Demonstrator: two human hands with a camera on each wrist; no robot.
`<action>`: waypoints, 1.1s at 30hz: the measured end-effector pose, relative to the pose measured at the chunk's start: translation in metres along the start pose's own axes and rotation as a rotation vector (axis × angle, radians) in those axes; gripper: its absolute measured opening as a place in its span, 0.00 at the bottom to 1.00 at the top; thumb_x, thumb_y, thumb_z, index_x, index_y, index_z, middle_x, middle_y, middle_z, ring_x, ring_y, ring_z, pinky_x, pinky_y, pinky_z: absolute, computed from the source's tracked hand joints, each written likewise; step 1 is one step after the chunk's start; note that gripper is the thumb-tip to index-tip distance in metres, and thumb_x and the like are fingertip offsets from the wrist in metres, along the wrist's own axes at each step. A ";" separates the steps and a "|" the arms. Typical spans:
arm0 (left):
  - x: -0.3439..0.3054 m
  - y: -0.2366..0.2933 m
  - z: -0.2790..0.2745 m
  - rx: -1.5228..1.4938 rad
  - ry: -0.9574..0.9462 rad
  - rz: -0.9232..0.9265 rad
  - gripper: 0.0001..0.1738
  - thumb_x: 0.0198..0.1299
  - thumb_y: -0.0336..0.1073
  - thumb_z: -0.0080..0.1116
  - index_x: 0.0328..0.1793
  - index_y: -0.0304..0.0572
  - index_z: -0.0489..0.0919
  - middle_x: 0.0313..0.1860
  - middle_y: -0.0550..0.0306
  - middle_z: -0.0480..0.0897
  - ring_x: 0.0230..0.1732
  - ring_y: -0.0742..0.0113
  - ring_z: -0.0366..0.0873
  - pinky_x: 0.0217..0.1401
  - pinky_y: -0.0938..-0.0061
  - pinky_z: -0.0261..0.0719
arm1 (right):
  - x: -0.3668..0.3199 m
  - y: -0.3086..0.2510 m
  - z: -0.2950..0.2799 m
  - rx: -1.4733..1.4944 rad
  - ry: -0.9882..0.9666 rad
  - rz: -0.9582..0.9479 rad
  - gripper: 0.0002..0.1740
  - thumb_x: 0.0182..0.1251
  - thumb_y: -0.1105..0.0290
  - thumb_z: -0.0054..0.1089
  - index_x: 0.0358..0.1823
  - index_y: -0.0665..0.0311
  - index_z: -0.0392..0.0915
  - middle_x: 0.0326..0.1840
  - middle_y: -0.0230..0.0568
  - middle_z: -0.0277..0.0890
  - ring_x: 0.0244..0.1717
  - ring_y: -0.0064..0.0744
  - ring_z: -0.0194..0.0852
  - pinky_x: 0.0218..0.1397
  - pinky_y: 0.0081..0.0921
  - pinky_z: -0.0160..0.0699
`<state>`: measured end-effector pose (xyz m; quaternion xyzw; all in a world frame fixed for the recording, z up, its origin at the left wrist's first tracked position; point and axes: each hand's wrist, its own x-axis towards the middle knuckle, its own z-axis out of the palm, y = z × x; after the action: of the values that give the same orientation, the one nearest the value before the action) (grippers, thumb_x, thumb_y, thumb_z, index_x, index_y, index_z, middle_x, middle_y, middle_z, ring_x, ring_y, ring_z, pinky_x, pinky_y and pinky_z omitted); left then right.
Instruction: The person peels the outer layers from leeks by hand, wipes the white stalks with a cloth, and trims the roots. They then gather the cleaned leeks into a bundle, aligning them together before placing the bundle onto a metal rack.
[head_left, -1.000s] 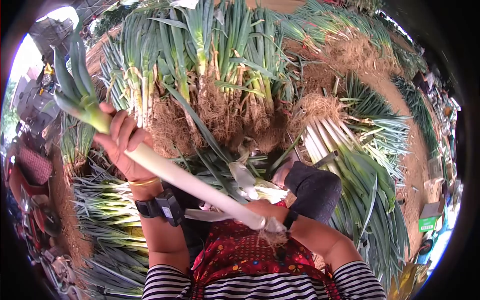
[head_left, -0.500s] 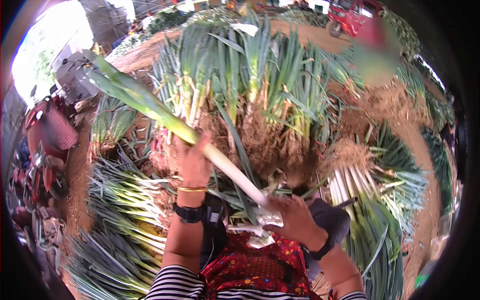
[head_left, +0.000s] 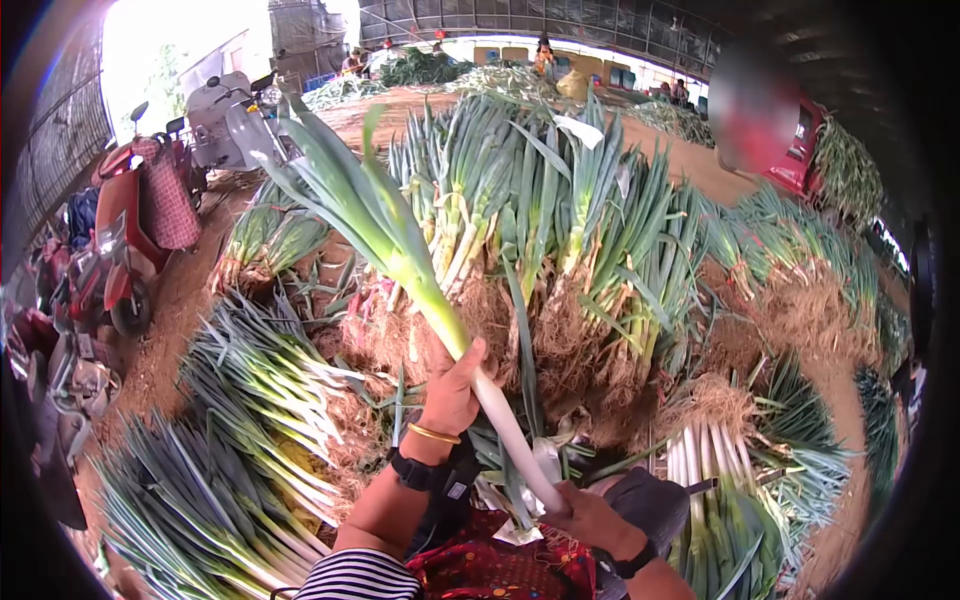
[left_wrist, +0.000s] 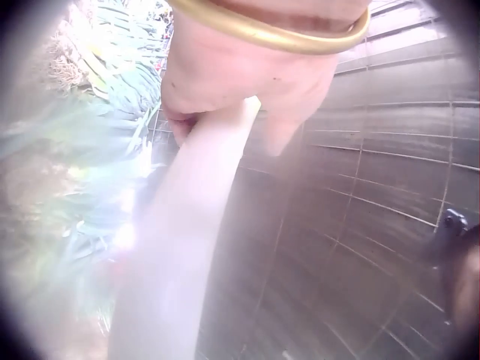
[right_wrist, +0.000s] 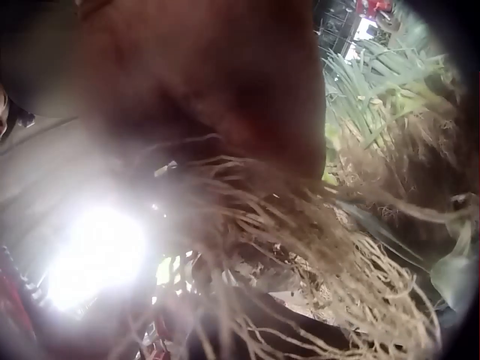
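Observation:
A large green onion (head_left: 515,435) slants across the head view, its green leaves up at the left and its white stalk running down to the right. My left hand (head_left: 450,395) grips it about midway, thumb along the stalk; in the left wrist view the white stalk (left_wrist: 187,202) passes beneath that hand (left_wrist: 247,82). My right hand (head_left: 600,520) holds the root end low over the lap. Long, pale roots (right_wrist: 337,285) hang out below the right hand (right_wrist: 210,82) in the right wrist view, where its fingers are dark and blurred.
Upright bundles of green onions (head_left: 540,200) stand ahead, roots down. More lie in heaps at left (head_left: 230,470) and at right (head_left: 715,460). Parked scooters (head_left: 135,240) line the left side, and a red vehicle (head_left: 790,140) stands at the back right.
The head view has tipped up, showing more of the background. The green onion has swung steeper and its leaves now fan out ahead. My right hand has moved onto its root end.

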<state>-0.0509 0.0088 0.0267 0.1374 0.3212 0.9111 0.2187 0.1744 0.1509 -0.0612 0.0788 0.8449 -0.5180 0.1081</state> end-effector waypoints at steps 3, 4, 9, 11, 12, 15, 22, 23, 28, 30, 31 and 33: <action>0.000 0.002 -0.010 -0.047 -0.071 -0.025 0.10 0.63 0.39 0.53 0.44 0.58 0.63 0.31 0.67 0.65 0.27 0.74 0.64 0.26 0.79 0.65 | 0.002 -0.002 -0.003 -0.503 -0.007 -0.185 0.37 0.49 0.48 0.65 0.57 0.61 0.67 0.46 0.49 0.76 0.52 0.42 0.73 0.53 0.35 0.67; 0.002 0.004 -0.013 -0.064 -0.137 -0.036 0.10 0.63 0.39 0.53 0.43 0.58 0.63 0.30 0.67 0.65 0.27 0.75 0.64 0.26 0.79 0.65 | 0.000 -0.004 -0.011 -0.511 0.001 -0.186 0.37 0.49 0.48 0.65 0.57 0.61 0.67 0.46 0.49 0.76 0.52 0.42 0.73 0.53 0.35 0.67; -0.001 0.029 -0.003 -0.018 -0.318 -0.065 0.38 0.63 0.39 0.52 0.73 0.79 0.45 0.27 0.67 0.62 0.25 0.77 0.61 0.25 0.80 0.65 | 0.005 -0.058 -0.084 -0.672 0.149 -0.142 0.33 0.55 0.47 0.59 0.58 0.58 0.69 0.58 0.44 0.70 0.62 0.38 0.63 0.67 0.41 0.48; -0.003 0.033 0.002 0.006 -0.382 -0.115 0.40 0.63 0.39 0.52 0.73 0.77 0.43 0.27 0.67 0.62 0.23 0.77 0.61 0.24 0.80 0.65 | 0.009 -0.092 -0.112 -0.799 0.479 -0.367 0.24 0.58 0.56 0.57 0.54 0.60 0.72 0.53 0.43 0.73 0.55 0.43 0.70 0.66 0.43 0.55; -0.003 0.033 0.006 0.032 -0.410 -0.145 0.40 0.63 0.38 0.53 0.73 0.76 0.43 0.26 0.66 0.62 0.23 0.76 0.61 0.23 0.79 0.65 | 0.010 -0.118 -0.125 -0.846 0.602 -0.461 0.23 0.57 0.59 0.60 0.53 0.60 0.72 0.50 0.43 0.74 0.53 0.44 0.71 0.64 0.42 0.59; -0.005 0.023 0.018 0.140 -0.388 -0.222 0.38 0.60 0.30 0.54 0.71 0.64 0.49 0.28 0.63 0.69 0.21 0.74 0.67 0.22 0.78 0.70 | 0.014 -0.189 -0.151 -0.981 0.796 -0.686 0.21 0.55 0.65 0.61 0.51 0.59 0.74 0.51 0.39 0.73 0.54 0.38 0.69 0.63 0.36 0.60; -0.031 0.011 0.071 0.472 -0.473 -0.193 0.36 0.58 0.25 0.53 0.71 0.49 0.51 0.25 0.62 0.71 0.18 0.73 0.71 0.19 0.80 0.70 | 0.033 -0.251 -0.183 -1.409 0.809 -0.959 0.23 0.48 0.65 0.64 0.50 0.49 0.75 0.63 0.29 0.65 0.62 0.32 0.62 0.70 0.39 0.51; -0.031 0.008 0.069 0.477 -0.482 -0.193 0.38 0.58 0.23 0.52 0.72 0.50 0.50 0.26 0.63 0.71 0.18 0.74 0.71 0.19 0.80 0.71 | 0.028 -0.251 -0.187 -1.363 0.811 -0.989 0.20 0.45 0.65 0.64 0.44 0.50 0.75 0.57 0.27 0.69 0.63 0.31 0.62 0.71 0.39 0.50; -0.035 -0.002 0.070 0.475 -0.527 -0.273 0.40 0.59 0.24 0.53 0.73 0.53 0.47 0.26 0.63 0.71 0.19 0.75 0.71 0.20 0.81 0.71 | 0.018 -0.243 -0.197 -1.513 0.762 -0.918 0.18 0.41 0.62 0.66 0.37 0.52 0.73 0.40 0.27 0.69 0.57 0.28 0.66 0.70 0.38 0.51; -0.037 -0.007 0.070 0.476 -0.539 -0.296 0.40 0.59 0.24 0.53 0.73 0.53 0.46 0.27 0.63 0.71 0.19 0.75 0.71 0.20 0.81 0.71 | 0.012 -0.235 -0.202 -1.490 0.641 -0.765 0.19 0.40 0.61 0.67 0.36 0.51 0.73 0.38 0.26 0.68 0.52 0.26 0.68 0.69 0.36 0.52; -0.037 -0.009 0.071 0.469 -0.558 -0.308 0.40 0.60 0.25 0.53 0.73 0.54 0.46 0.27 0.62 0.72 0.19 0.76 0.71 0.20 0.81 0.71 | 0.012 -0.231 -0.206 -1.541 0.686 -0.834 0.15 0.42 0.57 0.66 0.30 0.51 0.72 0.30 0.27 0.62 0.41 0.24 0.66 0.59 0.30 0.58; -0.039 -0.013 0.073 0.459 -0.578 -0.326 0.40 0.60 0.26 0.54 0.73 0.54 0.46 0.27 0.62 0.72 0.19 0.76 0.71 0.20 0.81 0.71 | 0.007 -0.225 -0.209 -1.542 0.656 -0.809 0.15 0.43 0.56 0.65 0.29 0.51 0.72 0.30 0.27 0.62 0.40 0.24 0.66 0.54 0.29 0.58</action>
<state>0.0155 0.0374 0.0691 0.3804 0.4593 0.6930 0.4052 0.0918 0.2365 0.2218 -0.1729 0.9071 0.2364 -0.3023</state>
